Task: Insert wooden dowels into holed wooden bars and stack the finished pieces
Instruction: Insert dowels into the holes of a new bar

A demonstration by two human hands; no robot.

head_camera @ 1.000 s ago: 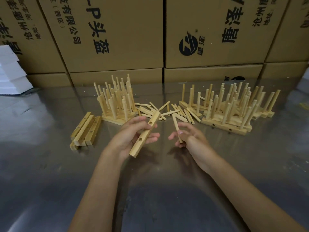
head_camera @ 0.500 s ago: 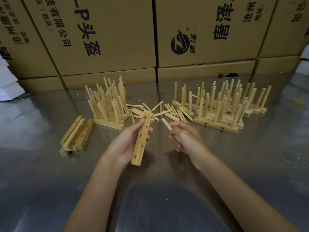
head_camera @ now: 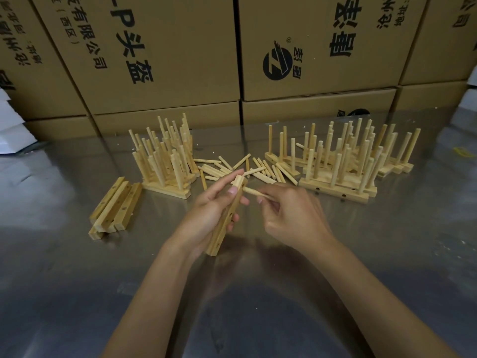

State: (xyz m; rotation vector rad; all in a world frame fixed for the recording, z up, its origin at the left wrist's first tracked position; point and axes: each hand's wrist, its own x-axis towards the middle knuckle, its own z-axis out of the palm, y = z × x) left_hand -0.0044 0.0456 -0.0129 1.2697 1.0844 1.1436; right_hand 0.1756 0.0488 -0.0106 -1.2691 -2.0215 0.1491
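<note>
The left hand is gripping a holed wooden bar above the metal table, its fingers curled round the bar's far side and the thumb lying along the near face, its tip close to the bar's top end. The right hand is pinching a dowel between thumb and forefinger, the remaining fingers loosely curled beneath.

The bar is pale, square-edged wood with small round holes showing along its side. Its long axis is running from about 7 o'clock at the lower end to 1 o'clock at the upper end, tilted away from the person. The dowel is a short pale round stick, pointing toward 10 o'clock, its tip meeting the bar's side near the upper end; whether it is already seated in a hole cannot be told.

At 12 o'clock from the hands, loose dowels are lying scattered on the table. At 10 o'clock, a stack of finished pieces is standing with dowels upright; at 2 o'clock, a second group of finished pieces is spreading wider. At 9 o'clock, bare bars are lying side by side. Cardboard boxes are lining the far edge.
</note>
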